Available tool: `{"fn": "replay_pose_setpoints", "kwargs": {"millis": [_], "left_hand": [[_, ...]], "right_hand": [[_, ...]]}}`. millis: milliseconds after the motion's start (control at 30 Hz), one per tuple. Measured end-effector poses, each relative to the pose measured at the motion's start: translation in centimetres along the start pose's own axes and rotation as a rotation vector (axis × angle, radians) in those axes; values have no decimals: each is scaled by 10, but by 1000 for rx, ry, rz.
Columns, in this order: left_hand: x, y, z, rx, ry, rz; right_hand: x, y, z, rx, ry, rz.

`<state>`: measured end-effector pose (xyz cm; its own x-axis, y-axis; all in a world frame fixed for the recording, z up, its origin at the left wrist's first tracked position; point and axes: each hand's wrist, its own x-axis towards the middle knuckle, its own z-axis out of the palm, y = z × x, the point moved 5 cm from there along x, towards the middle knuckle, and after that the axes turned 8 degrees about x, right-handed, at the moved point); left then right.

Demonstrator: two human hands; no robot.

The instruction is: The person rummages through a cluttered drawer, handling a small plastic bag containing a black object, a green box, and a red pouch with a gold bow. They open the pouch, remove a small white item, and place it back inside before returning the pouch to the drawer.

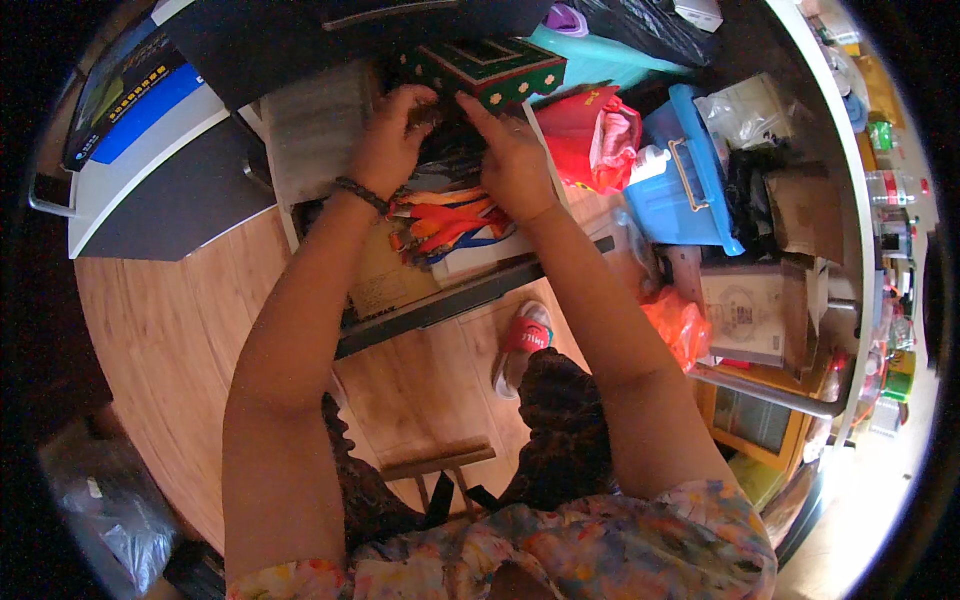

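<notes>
Both my arms reach into a pulled-out drawer (440,305). My left hand (388,140), a dark bracelet at its wrist, has its fingers curled in toward the thumb around something dark that I cannot make out. Opposite it, my right hand (517,170) has the index finger stretched toward a green box (515,75) with red edging and pale flowers; its other fingers are partly hidden. Dark, shiny material (450,150), perhaps a black plastic bag, lies between the hands. Just below it are orange and blue ribbons (450,222) in a loose bundle.
Right of the drawer are a red bag (590,135), a blue plastic bin (685,185) with a handle, and an orange plastic bag (680,325). A blue-and-black box (125,100) stands at the far left. My slippered foot (525,340) shows below the drawer's front edge.
</notes>
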<state>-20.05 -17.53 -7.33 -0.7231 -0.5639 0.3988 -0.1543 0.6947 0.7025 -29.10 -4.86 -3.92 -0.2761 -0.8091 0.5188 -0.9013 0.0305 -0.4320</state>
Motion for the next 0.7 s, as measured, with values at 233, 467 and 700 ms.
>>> {"fn": "replay_pose_setpoints", "kwargs": {"millis": [233,467,700], "left_hand": [[4,-16,-6,-471,10,-109],[1,-26,-2,-911,-74,-354],[0,-33,-1,-974,-69,-349]], "right_hand": [[2,1,2,-7,-26,-1],[1,1,1,1,-11,-4],[2,0,1,12,-27,21]]}}
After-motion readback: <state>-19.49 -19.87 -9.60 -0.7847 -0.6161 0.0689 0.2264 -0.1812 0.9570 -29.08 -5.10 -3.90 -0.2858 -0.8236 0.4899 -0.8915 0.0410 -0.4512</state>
